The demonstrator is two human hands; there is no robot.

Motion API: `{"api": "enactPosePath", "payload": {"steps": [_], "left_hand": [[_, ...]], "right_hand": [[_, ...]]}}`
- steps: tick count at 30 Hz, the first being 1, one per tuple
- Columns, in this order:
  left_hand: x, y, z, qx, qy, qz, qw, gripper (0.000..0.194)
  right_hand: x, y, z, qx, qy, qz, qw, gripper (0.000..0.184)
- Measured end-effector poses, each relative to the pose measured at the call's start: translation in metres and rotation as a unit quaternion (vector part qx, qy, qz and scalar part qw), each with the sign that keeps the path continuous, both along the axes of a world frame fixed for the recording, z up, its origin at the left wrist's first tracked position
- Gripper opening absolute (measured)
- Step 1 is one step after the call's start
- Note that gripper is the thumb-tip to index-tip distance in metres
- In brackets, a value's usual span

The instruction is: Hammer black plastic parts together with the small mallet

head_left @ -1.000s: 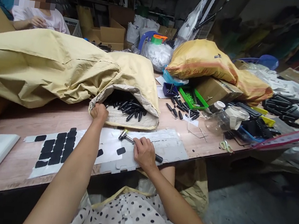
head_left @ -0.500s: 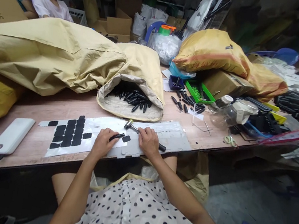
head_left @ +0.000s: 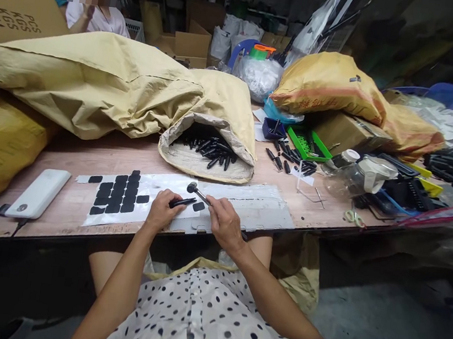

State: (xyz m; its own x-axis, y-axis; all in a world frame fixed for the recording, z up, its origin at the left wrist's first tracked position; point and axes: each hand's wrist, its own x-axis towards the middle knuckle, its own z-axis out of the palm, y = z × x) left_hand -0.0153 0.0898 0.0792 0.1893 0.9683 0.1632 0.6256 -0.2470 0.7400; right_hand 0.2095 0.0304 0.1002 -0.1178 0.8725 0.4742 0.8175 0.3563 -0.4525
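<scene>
Near the front edge of the wood-grain desk (head_left: 78, 155), my left hand (head_left: 161, 211), returned from the tan fabric sack (head_left: 230, 95), grips a slender black plastic-looking piece (head_left: 182, 201), bringing it beside the steel-headed hammer (head_left: 196, 190) my right hand (head_left: 225, 225) grasps.

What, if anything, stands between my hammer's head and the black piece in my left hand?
Nothing visible stands between the head of the hammer, held in your right hand, and the black piece in your left hand. A black square lies near the piece's tip, outside that gap.

Room rightward (sack (head_left: 230, 96) beyond hammer (head_left: 201, 194))
</scene>
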Motion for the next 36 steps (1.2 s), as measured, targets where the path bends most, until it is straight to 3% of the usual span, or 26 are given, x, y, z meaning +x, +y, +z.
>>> {"api": "enactPosePath", "payload": {"steps": [5, 13, 19, 25, 30, 36], "left_hand": [[0.004, 0.002, 0.003, -0.029, -0.001, 0.026, 0.999, 0.009], [0.007, 0.000, 0.012, -0.043, 0.003, 0.021, 0.999, 0.007], [0.008, 0.001, 0.013, -0.047, 0.003, 0.031, 0.998, 0.008], [0.009, 0.000, 0.013, -0.043, 0.007, 0.037, 0.998, 0.009], [0.010, -0.003, 0.013, -0.028, 0.020, 0.041, 0.999, 0.008], [0.013, -0.006, 0.010, 0.008, 0.042, 0.042, 0.998, 0.009]], "right_hand": [[-0.013, -0.013, 0.001, -0.075, 0.041, 0.043, 0.995, 0.040], [-0.023, -0.016, 0.001, -0.085, 0.016, 0.057, 0.995, 0.042], [-0.015, -0.017, 0.007, -0.072, 0.028, 0.029, 0.997, 0.042], [-0.009, -0.018, -0.001, -0.080, 0.033, 0.015, 0.996, 0.041], [-0.002, 0.000, -0.001, -0.048, 0.017, -0.017, 0.999, 0.040], [0.013, 0.038, -0.006, -0.051, -0.121, -0.077, 0.988, 0.039]]}}
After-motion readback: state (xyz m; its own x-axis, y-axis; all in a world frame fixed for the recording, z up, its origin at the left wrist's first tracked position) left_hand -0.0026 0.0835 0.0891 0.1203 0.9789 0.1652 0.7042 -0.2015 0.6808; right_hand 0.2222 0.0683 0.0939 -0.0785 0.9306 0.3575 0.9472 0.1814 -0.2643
